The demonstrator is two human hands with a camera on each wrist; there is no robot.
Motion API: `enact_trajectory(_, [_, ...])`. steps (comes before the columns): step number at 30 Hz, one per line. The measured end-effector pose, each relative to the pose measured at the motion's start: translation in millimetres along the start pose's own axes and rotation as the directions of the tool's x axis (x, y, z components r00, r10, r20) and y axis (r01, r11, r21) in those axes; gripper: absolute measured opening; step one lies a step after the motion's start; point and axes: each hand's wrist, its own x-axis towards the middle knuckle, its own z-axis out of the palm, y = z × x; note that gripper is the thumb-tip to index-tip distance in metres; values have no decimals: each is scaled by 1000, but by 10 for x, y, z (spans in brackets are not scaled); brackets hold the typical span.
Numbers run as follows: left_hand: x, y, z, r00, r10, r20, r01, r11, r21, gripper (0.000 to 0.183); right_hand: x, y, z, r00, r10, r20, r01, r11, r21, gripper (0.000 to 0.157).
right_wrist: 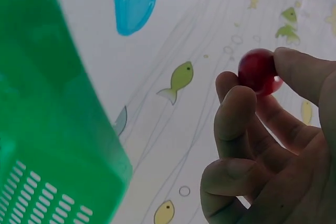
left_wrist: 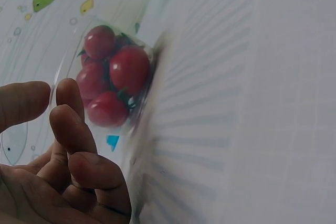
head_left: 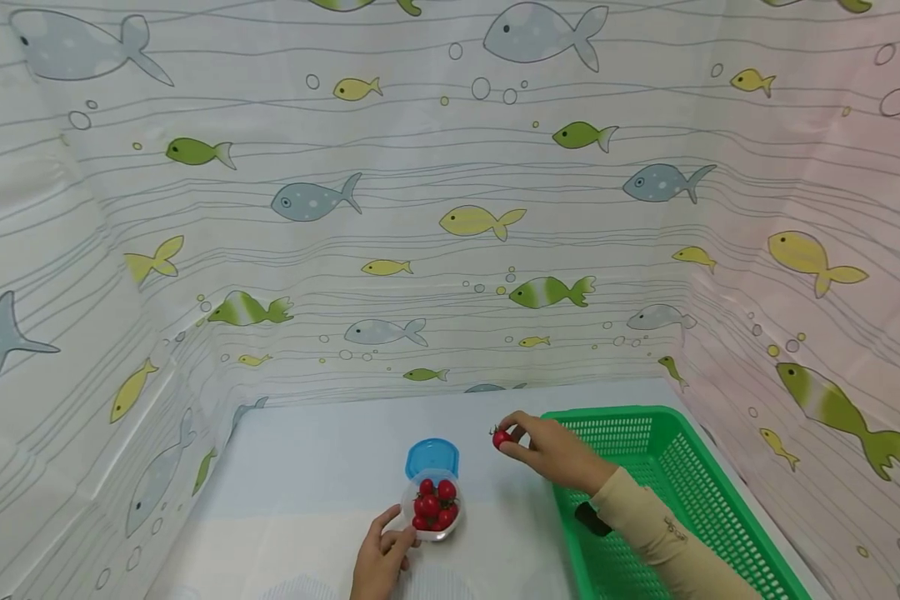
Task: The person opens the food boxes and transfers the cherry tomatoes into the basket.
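Observation:
A small clear plastic container (head_left: 437,536) full of red cherry tomatoes (left_wrist: 129,70) stands on the table with its blue lid (head_left: 432,459) folded open at the far side. My left hand (head_left: 381,557) pinches the container's near left rim between thumb and fingertips. Above the table, left of the green basket, my right hand (head_left: 547,450) holds one cherry tomato (right_wrist: 257,71) between thumb and fingers. Its green stem points left in the head view.
A green perforated plastic basket (head_left: 708,500) takes up the right side of the table, under my right forearm. A dark object (head_left: 592,518) shows by the right wrist. White fish-patterned sheeting (head_left: 420,242) rises at the back and both sides.

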Motion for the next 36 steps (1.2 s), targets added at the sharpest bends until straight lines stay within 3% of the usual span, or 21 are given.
enact_trajectory(14, [5,2,-1,1000,11,2,-11,1000,18,68,-163,301,-304,992,118,-41,-117,993,22,31])
enact_trajectory(22, [20,-15,1,1000,-15,-6,15,1000,27,68,-358,516,-368,986,158,-52,-159,987,-11,30])
enact_trajectory(36, [13,-15,-11,1000,1,6,-1,1000,8,69,-675,953,-416,963,257,-84,-264,960,-90,31])
